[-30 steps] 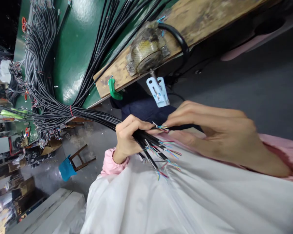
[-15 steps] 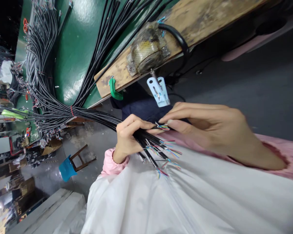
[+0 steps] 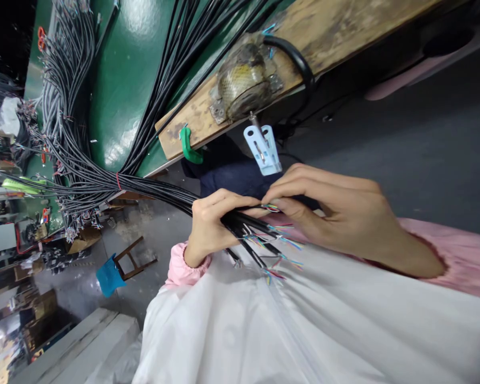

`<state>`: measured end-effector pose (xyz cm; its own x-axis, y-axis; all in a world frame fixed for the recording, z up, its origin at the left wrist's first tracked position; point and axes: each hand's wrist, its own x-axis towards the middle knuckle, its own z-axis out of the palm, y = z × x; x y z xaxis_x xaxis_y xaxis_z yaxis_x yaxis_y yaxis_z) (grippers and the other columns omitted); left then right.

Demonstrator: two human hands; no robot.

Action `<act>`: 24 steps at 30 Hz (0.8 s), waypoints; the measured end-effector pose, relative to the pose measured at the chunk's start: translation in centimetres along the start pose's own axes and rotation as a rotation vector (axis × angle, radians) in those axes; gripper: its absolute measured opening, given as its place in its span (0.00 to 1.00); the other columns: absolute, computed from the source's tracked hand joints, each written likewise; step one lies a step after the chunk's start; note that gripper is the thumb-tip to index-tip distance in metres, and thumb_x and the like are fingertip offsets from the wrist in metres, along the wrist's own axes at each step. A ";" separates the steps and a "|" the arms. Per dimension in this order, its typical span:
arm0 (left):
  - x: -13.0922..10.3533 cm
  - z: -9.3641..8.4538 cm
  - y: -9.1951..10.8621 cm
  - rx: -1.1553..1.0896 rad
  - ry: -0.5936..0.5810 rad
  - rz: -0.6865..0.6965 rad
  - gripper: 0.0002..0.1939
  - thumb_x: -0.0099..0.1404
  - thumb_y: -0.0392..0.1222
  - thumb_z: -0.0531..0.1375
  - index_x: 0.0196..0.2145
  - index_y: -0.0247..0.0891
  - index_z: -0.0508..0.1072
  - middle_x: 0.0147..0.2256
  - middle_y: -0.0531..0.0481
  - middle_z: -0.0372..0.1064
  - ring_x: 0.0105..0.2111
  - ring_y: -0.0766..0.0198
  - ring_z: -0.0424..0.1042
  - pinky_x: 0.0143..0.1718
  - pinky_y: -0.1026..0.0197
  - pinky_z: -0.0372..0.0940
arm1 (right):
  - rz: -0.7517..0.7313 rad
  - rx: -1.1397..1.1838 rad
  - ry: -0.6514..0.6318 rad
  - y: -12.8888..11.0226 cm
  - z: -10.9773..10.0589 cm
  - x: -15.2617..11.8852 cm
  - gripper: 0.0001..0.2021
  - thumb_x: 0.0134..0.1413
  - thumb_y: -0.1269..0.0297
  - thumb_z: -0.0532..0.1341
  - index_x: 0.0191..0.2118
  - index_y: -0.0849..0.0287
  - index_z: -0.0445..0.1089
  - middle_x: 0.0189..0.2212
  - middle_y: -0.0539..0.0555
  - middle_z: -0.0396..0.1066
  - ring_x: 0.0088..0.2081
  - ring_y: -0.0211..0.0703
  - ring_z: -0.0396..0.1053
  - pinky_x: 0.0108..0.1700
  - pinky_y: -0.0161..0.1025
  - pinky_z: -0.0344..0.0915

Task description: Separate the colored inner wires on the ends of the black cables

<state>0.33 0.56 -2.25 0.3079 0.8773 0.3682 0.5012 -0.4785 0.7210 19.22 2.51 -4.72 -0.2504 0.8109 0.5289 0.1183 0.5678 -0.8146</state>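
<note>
The left hand [image 3: 213, 224] clasps black cables [image 3: 164, 193] while the right hand [image 3: 338, 213] pinches coloured wires [image 3: 271, 208] emerging from one sheath [image 3: 253, 209].

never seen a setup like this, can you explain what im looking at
A head-worn camera took this, looking forward and down; there's no robot, just someone working bare-handed. The left hand grips a bundle of black cables, with coloured wires showing at the ends. The right hand seems to pinch the wires of one cable. More cables lie on the green table. A wooden board there carries a motor-like device with a light-blue clip at its shaft.
</note>
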 end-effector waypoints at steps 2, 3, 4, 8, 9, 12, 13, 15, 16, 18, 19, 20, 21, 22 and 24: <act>-0.1 0.1 0.0 -0.003 0.019 -0.015 0.15 0.66 0.53 0.68 0.35 0.37 0.81 0.28 0.50 0.79 0.25 0.68 0.74 0.28 0.65 0.69 | 0.009 0.015 0.025 0.0 0.0 0.0 0.09 0.66 0.74 0.60 0.38 0.52 0.72 0.30 0.50 0.78 0.30 0.38 0.75 0.32 0.37 0.74; -0.1 0.2 0.0 -0.010 0.026 -0.021 0.14 0.66 0.53 0.68 0.35 0.37 0.81 0.28 0.51 0.79 0.25 0.69 0.74 0.28 0.65 0.69 | 0.004 0.026 0.034 0.0 0.0 0.1 0.09 0.66 0.74 0.60 0.38 0.52 0.72 0.30 0.49 0.78 0.29 0.38 0.75 0.32 0.37 0.73; 0.0 0.2 0.0 -0.020 0.033 -0.024 0.13 0.65 0.51 0.69 0.35 0.37 0.81 0.28 0.51 0.79 0.24 0.69 0.74 0.28 0.66 0.69 | -0.011 0.039 0.038 0.0 -0.1 0.2 0.09 0.65 0.74 0.61 0.38 0.52 0.73 0.29 0.49 0.79 0.29 0.38 0.75 0.31 0.36 0.73; 0.2 0.2 0.3 -0.044 0.083 0.006 0.11 0.65 0.48 0.70 0.35 0.37 0.81 0.27 0.52 0.78 0.23 0.71 0.73 0.26 0.67 0.67 | -0.096 0.070 0.049 0.1 -0.2 0.5 0.07 0.64 0.74 0.63 0.38 0.53 0.75 0.29 0.51 0.80 0.28 0.38 0.76 0.30 0.36 0.73; 0.2 0.2 0.3 -0.040 0.083 0.002 0.12 0.65 0.49 0.70 0.34 0.37 0.81 0.26 0.52 0.77 0.23 0.71 0.73 0.25 0.67 0.66 | -0.101 0.068 0.051 0.1 -0.2 0.5 0.07 0.64 0.74 0.63 0.38 0.53 0.75 0.29 0.51 0.80 0.28 0.38 0.76 0.30 0.36 0.73; 0.1 0.1 0.3 -0.012 0.035 -0.038 0.16 0.65 0.54 0.68 0.33 0.37 0.81 0.25 0.52 0.76 0.22 0.70 0.71 0.24 0.66 0.65 | -0.120 0.052 0.049 0.2 0.0 0.6 0.07 0.65 0.73 0.63 0.39 0.53 0.74 0.29 0.51 0.79 0.28 0.38 0.76 0.31 0.38 0.74; 0.1 0.0 0.3 -0.001 0.015 -0.051 0.17 0.66 0.56 0.68 0.32 0.37 0.81 0.25 0.52 0.76 0.22 0.70 0.70 0.25 0.66 0.65 | -0.134 0.044 0.049 0.2 0.1 0.6 0.07 0.65 0.74 0.63 0.39 0.54 0.73 0.29 0.51 0.79 0.28 0.38 0.76 0.32 0.38 0.74; 0.0 0.0 0.2 0.011 -0.007 -0.068 0.18 0.66 0.57 0.67 0.32 0.37 0.81 0.25 0.52 0.75 0.22 0.70 0.70 0.25 0.66 0.65 | -0.159 0.017 0.061 0.1 0.3 0.6 0.07 0.65 0.75 0.62 0.38 0.55 0.72 0.29 0.52 0.79 0.28 0.38 0.76 0.32 0.37 0.74; -0.1 0.1 0.2 0.010 -0.004 -0.070 0.18 0.66 0.57 0.67 0.32 0.37 0.81 0.25 0.52 0.75 0.22 0.70 0.70 0.25 0.66 0.64 | -0.162 0.000 0.067 0.1 0.3 0.6 0.07 0.65 0.76 0.62 0.38 0.55 0.72 0.28 0.52 0.78 0.28 0.38 0.75 0.32 0.37 0.73; -0.1 0.2 0.1 -0.003 0.021 -0.053 0.17 0.66 0.56 0.67 0.32 0.37 0.81 0.24 0.53 0.74 0.21 0.71 0.69 0.24 0.66 0.64 | -0.151 -0.031 0.076 0.0 0.4 0.6 0.08 0.64 0.76 0.61 0.38 0.55 0.71 0.28 0.51 0.78 0.27 0.38 0.74 0.32 0.38 0.73; -0.1 0.3 0.1 -0.010 0.041 -0.034 0.17 0.67 0.54 0.67 0.32 0.37 0.81 0.24 0.54 0.74 0.21 0.71 0.69 0.24 0.66 0.63 | -0.141 -0.039 0.077 0.0 0.5 0.6 0.08 0.65 0.76 0.61 0.38 0.54 0.71 0.28 0.51 0.78 0.27 0.39 0.74 0.32 0.38 0.73; 0.0 0.4 0.1 -0.016 0.064 -0.014 0.16 0.67 0.53 0.67 0.32 0.37 0.81 0.24 0.54 0.74 0.21 0.72 0.69 0.24 0.67 0.63 | -0.132 -0.042 0.077 -0.1 0.5 0.6 0.08 0.65 0.76 0.60 0.38 0.54 0.71 0.28 0.51 0.77 0.28 0.39 0.74 0.33 0.38 0.73; 0.0 0.4 0.1 -0.020 0.081 0.004 0.15 0.68 0.53 0.67 0.32 0.37 0.80 0.24 0.55 0.74 0.21 0.72 0.69 0.23 0.67 0.62 | -0.123 -0.038 0.073 -0.1 0.5 0.5 0.08 0.65 0.76 0.60 0.38 0.54 0.70 0.28 0.51 0.77 0.28 0.39 0.74 0.33 0.38 0.73; 0.0 0.5 0.1 -0.019 0.095 0.013 0.15 0.68 0.52 0.67 0.32 0.37 0.80 0.24 0.55 0.74 0.21 0.72 0.68 0.23 0.67 0.62 | -0.115 -0.029 0.070 -0.1 0.5 0.5 0.08 0.65 0.76 0.60 0.38 0.54 0.70 0.28 0.51 0.77 0.28 0.39 0.75 0.32 0.37 0.73; -0.1 0.6 0.1 -0.015 0.107 0.011 0.16 0.68 0.54 0.66 0.32 0.37 0.80 0.23 0.55 0.73 0.21 0.72 0.68 0.23 0.67 0.61 | -0.086 0.001 0.052 -0.2 0.6 0.5 0.08 0.65 0.76 0.60 0.38 0.54 0.69 0.29 0.51 0.77 0.29 0.38 0.75 0.32 0.36 0.72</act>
<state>0.86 0.42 -2.57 0.2248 0.8716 0.4357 0.4864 -0.4878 0.7249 18.52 2.70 -4.48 -0.2098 0.7654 0.6084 0.0974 0.6355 -0.7659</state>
